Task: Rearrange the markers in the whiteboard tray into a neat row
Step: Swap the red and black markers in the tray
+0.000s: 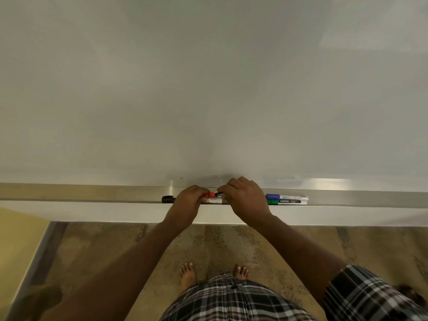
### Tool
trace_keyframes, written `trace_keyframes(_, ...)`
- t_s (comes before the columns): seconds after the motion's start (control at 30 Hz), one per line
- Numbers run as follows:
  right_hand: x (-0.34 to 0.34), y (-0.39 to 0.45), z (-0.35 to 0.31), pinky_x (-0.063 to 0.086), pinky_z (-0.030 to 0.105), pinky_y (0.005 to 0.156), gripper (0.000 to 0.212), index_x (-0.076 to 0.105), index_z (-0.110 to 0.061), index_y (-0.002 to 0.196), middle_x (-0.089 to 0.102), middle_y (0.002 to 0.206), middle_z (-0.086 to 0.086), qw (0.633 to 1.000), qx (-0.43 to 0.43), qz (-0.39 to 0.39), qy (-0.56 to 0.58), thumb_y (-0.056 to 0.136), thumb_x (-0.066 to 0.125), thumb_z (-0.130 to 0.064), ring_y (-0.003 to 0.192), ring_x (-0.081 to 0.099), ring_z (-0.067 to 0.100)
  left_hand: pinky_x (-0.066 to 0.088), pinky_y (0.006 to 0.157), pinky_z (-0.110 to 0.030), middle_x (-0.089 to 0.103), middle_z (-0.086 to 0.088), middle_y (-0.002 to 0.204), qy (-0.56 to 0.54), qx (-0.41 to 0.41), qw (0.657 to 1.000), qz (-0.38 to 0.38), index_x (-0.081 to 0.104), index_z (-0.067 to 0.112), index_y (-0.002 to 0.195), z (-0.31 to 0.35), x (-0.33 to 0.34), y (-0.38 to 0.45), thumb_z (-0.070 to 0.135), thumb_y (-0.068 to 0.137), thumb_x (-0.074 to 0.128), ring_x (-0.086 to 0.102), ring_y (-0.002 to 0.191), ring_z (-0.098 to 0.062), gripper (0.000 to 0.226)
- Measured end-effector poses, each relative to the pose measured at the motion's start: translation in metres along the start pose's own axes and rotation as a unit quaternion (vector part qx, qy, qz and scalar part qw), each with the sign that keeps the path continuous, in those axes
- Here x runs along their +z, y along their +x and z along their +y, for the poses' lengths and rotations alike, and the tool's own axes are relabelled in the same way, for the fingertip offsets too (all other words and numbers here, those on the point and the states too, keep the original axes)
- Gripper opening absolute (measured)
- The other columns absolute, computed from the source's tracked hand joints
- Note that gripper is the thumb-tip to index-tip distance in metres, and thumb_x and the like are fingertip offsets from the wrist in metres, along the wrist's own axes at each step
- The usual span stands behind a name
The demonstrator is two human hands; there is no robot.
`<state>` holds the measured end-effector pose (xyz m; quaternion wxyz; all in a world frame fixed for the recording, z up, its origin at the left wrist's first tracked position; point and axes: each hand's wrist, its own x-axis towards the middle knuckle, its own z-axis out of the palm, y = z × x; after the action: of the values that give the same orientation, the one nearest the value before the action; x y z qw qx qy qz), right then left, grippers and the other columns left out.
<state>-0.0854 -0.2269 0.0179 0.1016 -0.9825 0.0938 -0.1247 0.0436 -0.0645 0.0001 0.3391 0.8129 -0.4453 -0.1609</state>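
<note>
A long metal whiteboard tray (347,200) is seen running across the lower edge of the whiteboard (208,89). Near its middle, both hands are brought close together over two markers. The red-capped marker (214,195) is pinched by the curled fingers of the left hand (188,200) at its cap end, while its dark barrel disappears under the right hand (244,196), whose fingers are curled down over it. Just in front of it a white-barrelled marker (215,200) is partly shown between the two hands; its black cap (168,199) sticks out to the left of the left hand. Whether this second marker is also gripped cannot be told, since the fingers cover it. To the right, apart from the hands, a blue-capped marker (287,196) and a green-capped marker (287,201) are laid side by side, parallel and touching, caps to the left. Below, bare feet (187,274) on a mottled floor (231,246) and a plaid garment (231,300) are visible.
</note>
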Motion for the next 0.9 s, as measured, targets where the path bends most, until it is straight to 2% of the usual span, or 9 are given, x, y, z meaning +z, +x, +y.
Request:
trace_keyframes(0.1,-0.001,-0.001,-0.005,0.051,0.034,0.064,0.023,0.073,-0.021,0.106,0.07,0.098,0.001,1.0,0.002,0.022,0.016,0.084,0.075,-0.014,0.085,0.061,0.02,0.049,0.087,-0.034,0.071,-0.011,0.103,-0.013,-0.017,1.0,0.001,0.07,0.009,0.111,0.005,-0.001,0.003,0.007,0.092,0.06,0.064,0.094,-0.023,0.022)
trace_keyframes(0.27,-0.004,-0.002,-0.011,0.048,0.03,0.068,0.017,0.074,-0.017,0.101,0.071,0.092,0.001,0.991,0.077,0.056,0.091,0.085,0.074,-0.013,0.081,0.061,0.02,0.046,0.08,-0.013,0.075,-0.005,0.101,-0.054,-0.027,0.998,0.031,0.072,0.012,0.11,0.013,-0.005,0.007,0.008,0.092,0.06,0.063,0.086,-0.009,0.022)
trace_keyframes(0.37,-0.007,-0.004,-0.009,0.045,0.027,0.069,0.014,0.076,-0.018,0.098,0.072,0.09,0.0,0.986,0.105,0.047,0.12,0.085,0.073,-0.013,0.079,0.061,0.019,0.05,0.079,-0.016,0.076,-0.004,0.101,-0.049,-0.021,0.999,0.007,0.073,0.012,0.109,0.016,-0.004,0.01,0.007,0.091,0.062,0.063,0.084,-0.008,0.022)
trace_keyframes(0.43,-0.008,-0.005,-0.005,0.043,0.026,0.069,0.013,0.076,-0.02,0.099,0.073,0.09,-0.002,0.986,0.102,0.021,0.133,0.088,0.071,-0.016,0.08,0.061,0.018,0.046,0.077,-0.011,0.076,-0.003,0.1,-0.041,-0.019,0.999,-0.002,0.073,0.013,0.109,0.014,-0.002,0.009,0.009,0.091,0.062,0.063,0.082,-0.008,0.022)
trace_keyframes(0.5,-0.008,-0.004,0.001,0.045,0.027,0.071,0.013,0.075,-0.023,0.101,0.073,0.094,-0.004,0.984,0.104,-0.007,0.145,0.091,0.068,-0.02,0.083,0.061,0.016,0.046,0.076,-0.015,0.075,-0.003,0.098,-0.038,-0.009,0.999,0.005,0.073,0.014,0.11,0.014,0.0,0.006,0.011,0.091,0.062,0.064,0.082,-0.011,0.022)
trace_keyframes(0.6,0.002,-0.006,0.007,0.047,0.031,0.077,0.013,0.071,-0.026,0.105,0.071,0.1,-0.006,0.981,0.126,-0.035,0.142,0.094,0.064,-0.024,0.09,0.058,0.015,0.051,0.084,-0.03,0.073,-0.005,0.104,-0.024,-0.008,1.0,0.015,0.071,0.014,0.113,0.009,0.005,0.004,0.014,0.092,0.063,0.065,0.093,-0.019,0.023)
trace_keyframes(0.7,0.018,-0.018,0.014,0.044,0.037,0.083,0.014,0.068,-0.028,0.107,0.069,0.105,-0.009,0.977,0.187,-0.022,0.1,0.094,0.064,-0.027,0.098,0.054,0.015,0.044,0.093,-0.029,0.068,-0.003,0.111,0.023,-0.037,0.998,0.04,0.07,0.015,0.115,-0.005,0.004,0.004,0.015,0.091,0.064,0.056,0.106,-0.02,0.025)
trace_keyframes(0.8,0.033,-0.036,0.026,0.043,0.04,0.087,0.017,0.067,-0.029,0.107,0.065,0.11,-0.009,0.971,0.234,-0.018,0.047,0.091,0.066,-0.024,0.103,0.053,0.017,0.04,0.087,-0.026,0.067,-0.003,0.105,0.064,-0.055,0.993,0.085,0.073,0.015,0.103,-0.028,-0.005,-0.008,0.005,0.086,0.065,0.052,0.102,-0.023,0.02)
trace_keyframes(0.9,0.042,-0.044,0.034,0.042,0.043,0.091,0.02,0.067,-0.028,0.109,0.059,0.116,-0.004,0.965,0.257,-0.044,0.001,0.09,0.069,-0.029,0.106,0.052,0.021,0.047,0.082,-0.032,0.064,-0.003,0.1,0.098,-0.083,0.985,0.117,0.073,0.016,0.098,-0.047,-0.016,-0.02,0.002,0.084,0.065,0.051,0.098,-0.025,0.021)
